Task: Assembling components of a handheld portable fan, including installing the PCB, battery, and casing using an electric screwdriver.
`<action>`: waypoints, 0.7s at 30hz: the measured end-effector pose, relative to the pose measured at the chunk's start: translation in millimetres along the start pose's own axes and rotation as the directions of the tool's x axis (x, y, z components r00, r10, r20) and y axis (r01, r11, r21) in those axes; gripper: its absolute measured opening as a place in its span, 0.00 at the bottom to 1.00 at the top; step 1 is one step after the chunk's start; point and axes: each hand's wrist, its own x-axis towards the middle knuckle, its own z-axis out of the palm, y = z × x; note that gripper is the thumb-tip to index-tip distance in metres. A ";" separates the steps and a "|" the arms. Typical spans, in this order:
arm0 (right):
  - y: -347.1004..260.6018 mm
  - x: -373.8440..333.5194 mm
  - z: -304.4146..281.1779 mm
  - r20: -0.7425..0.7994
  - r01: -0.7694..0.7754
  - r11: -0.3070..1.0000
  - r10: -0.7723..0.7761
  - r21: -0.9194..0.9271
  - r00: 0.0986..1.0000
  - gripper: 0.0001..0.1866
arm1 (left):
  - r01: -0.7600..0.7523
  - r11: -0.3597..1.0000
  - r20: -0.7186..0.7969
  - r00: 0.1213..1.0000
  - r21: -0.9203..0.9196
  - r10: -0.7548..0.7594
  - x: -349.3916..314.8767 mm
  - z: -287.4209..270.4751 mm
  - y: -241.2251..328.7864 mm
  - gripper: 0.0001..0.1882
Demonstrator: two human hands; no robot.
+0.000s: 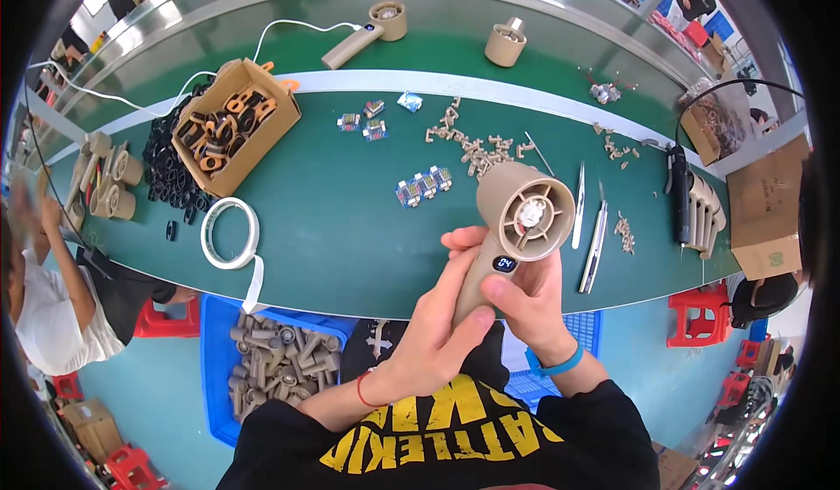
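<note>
A beige handheld fan (526,211) is held up over the near edge of the green table, its round head tilted so that the ribbed opening and pale hub show. A small dark display on its neck is lit. My left hand (444,311) is wrapped round the handle from the left. My right hand (530,302) closes on the neck from the right, thumb just below the display. Beyond the fan head lie many small beige plastic parts (486,153). To its right are a pair of tweezers (579,206) and a craft knife (595,247).
Left on the table are a carton of black and orange parts (206,162), black rings (179,153) and a tape roll (207,234). Small circuit boards (423,186) lie mid-table. A corded tool (679,192) stands right. A blue crate (214,376) of fan bodies sits below; a co-worker (66,306) is left.
</note>
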 end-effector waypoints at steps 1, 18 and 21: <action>0.1 2.7 -4.6 0.050 -0.011 1.000 0.010 0.026 0.999 0.45 | 0.003 1.000 0.003 1.000 -0.019 -0.003 3.3 0.6 -0.5 0.30; -18.2 8.1 -17.1 -0.126 0.021 0.992 -0.005 0.126 0.992 0.42 | 0.171 0.920 0.093 0.985 -0.352 -0.147 36.0 18.2 -7.6 0.28; -34.2 -9.3 -30.7 -0.111 -0.089 0.983 0.107 0.158 0.988 0.39 | 0.198 0.949 0.209 0.967 -0.247 -0.148 35.2 27.0 -14.4 0.26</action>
